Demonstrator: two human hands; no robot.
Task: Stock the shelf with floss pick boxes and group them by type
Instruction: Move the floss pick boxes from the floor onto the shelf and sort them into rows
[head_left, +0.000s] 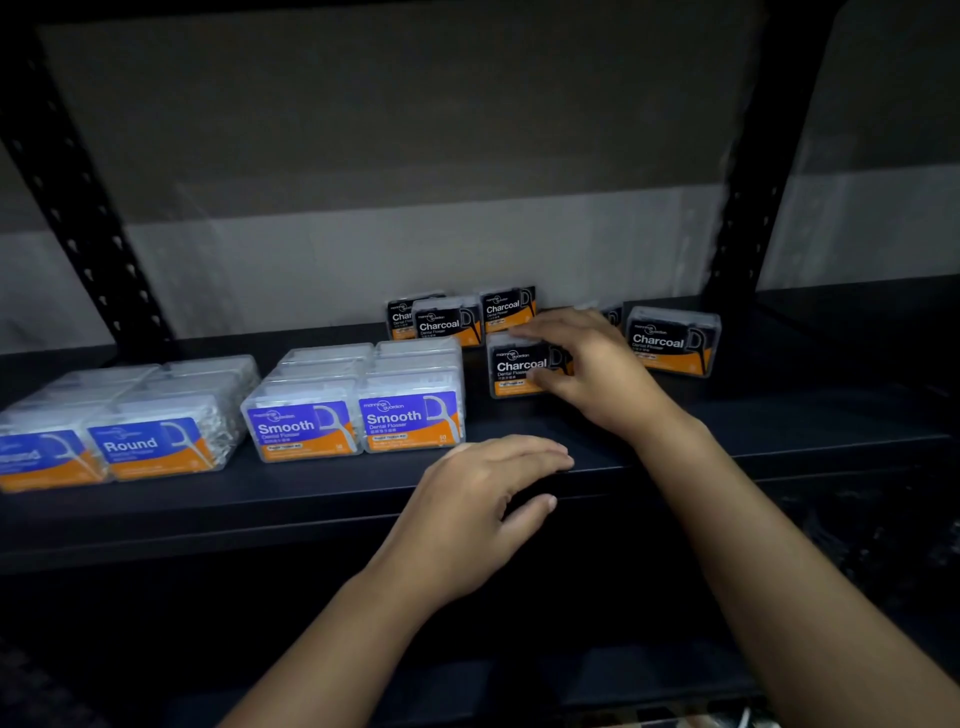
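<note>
On the black shelf (779, 415) stand floss pick boxes in three groups. Round boxes (150, 447) sit at the left, Smooth boxes (358, 421) in the middle, black Charcoal boxes (447, 322) behind and to the right. My right hand (587, 364) grips one Charcoal box (517, 366) standing on the shelf, fingers over its top and thumb at its front. Another Charcoal box (672, 340) stands apart to the right, and one more is partly hidden behind my right hand. My left hand (483, 499) hovers relaxed and empty over the shelf's front edge.
Black perforated uprights rise at the left (78, 208) and right (748, 197) of the bay. A grey wall (415, 249) lies behind the shelf. Bare shelf surface stretches to the right of the Charcoal boxes. A lower shelf level is dark.
</note>
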